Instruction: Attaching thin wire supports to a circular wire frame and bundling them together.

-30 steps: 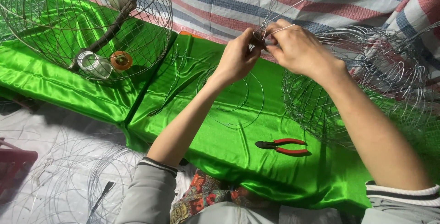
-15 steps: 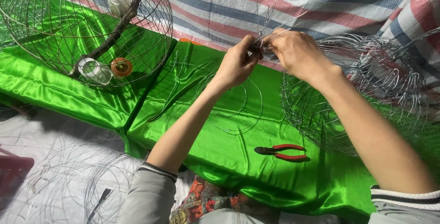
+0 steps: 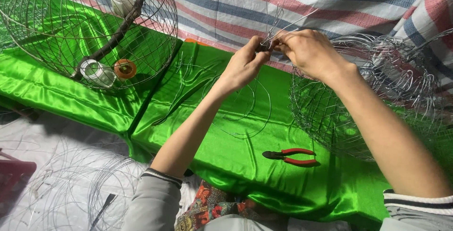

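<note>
Green satin cloth (image 3: 264, 183) is covering the floor at a wire-cage workplace.
Left hand (image 3: 245, 63) and right hand (image 3: 309, 51) are pinching thin wires (image 3: 283, 23) at 12 o'clock, strands pointing toward 1 o'clock; pliers (image 3: 291, 156) are lying at 6 o'clock.

A single head-worn camera looks steeply down and forward from close range, over both forearms, onto green cloth (image 3: 226, 165) with striped sheeting (image 3: 292, 4) filling the far edge.

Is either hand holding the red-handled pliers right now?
No: the red-handled pliers lie untouched on the green cloth, while the left hand and right hand pinch thin wires.
</note>
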